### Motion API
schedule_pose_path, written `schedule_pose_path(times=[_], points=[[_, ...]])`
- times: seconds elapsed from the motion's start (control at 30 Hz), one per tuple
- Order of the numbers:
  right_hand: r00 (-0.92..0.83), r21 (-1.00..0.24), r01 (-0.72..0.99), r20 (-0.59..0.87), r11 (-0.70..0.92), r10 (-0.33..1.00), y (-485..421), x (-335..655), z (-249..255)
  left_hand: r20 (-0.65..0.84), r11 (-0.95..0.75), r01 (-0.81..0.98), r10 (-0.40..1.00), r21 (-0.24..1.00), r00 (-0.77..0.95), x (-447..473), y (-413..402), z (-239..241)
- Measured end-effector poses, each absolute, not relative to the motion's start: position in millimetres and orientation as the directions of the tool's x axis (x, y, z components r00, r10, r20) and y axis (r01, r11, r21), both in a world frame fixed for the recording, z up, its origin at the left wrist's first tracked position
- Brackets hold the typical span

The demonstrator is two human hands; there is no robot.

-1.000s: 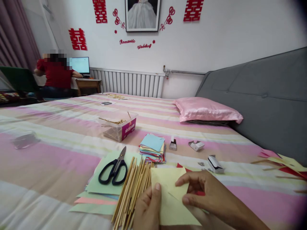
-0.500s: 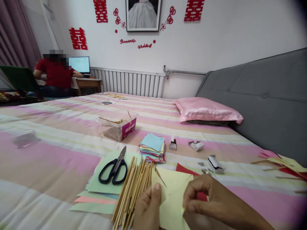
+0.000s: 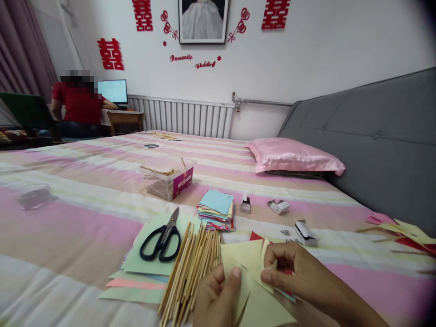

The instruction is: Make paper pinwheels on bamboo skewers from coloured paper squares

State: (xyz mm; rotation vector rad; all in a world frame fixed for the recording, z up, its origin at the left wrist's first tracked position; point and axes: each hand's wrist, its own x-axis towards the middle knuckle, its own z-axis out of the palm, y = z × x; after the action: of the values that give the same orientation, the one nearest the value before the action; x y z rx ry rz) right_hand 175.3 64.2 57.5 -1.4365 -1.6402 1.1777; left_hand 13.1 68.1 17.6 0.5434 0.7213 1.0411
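Note:
My left hand pinches a pale yellow paper sheet with its thumb on top, low in the head view. My right hand grips the same sheet from the right, fingers curled round a folded corner. The paper is partly folded, with flaps raised between the two hands. A bundle of wooden sticks lies just left of my left hand. Black-handled scissors rest on green paper beyond the sticks.
A stack of coloured paper squares, a clear box with sticks, a stapler and small boxes lie on the striped bed. A pink pillow and grey headboard are at right. A person in red sits at a far desk.
The yellow sheet went from flat to folded: my right hand drew a corner over and now pinches the fold, and my left thumb shifted right onto the paper.

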Motion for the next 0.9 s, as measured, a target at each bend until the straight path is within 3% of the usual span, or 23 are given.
schedule_pose_path(times=[0.17, 0.37, 0.67, 0.9], points=[[-0.212, -0.937, 0.349, -0.102, -0.022, 0.972, 63.2, 174.6, 58.3, -0.257, 0.424, -0.568, 0.900, 0.705, 0.353, 14.2, 68.1, 13.6], [-0.194, -0.907, 0.421, -0.075, 0.014, 0.978, 64.0, 173.9, 58.6, -0.234, 0.431, -0.590, 0.894, 0.683, 0.383, 13.8, 65.7, 20.8], [-0.176, -0.866, 0.501, -0.093, 0.007, 0.980, 60.9, 171.0, 60.8, -0.226, 0.376, -0.389, 0.898, 0.841, 0.379, 11.7, 66.6, 9.4], [-0.121, -0.856, 0.516, -0.094, -0.018, 0.988, 62.5, 167.7, 64.8, -0.255, 0.406, -0.376, 0.885, 0.833, 0.390, 11.9, 68.0, 5.7]])
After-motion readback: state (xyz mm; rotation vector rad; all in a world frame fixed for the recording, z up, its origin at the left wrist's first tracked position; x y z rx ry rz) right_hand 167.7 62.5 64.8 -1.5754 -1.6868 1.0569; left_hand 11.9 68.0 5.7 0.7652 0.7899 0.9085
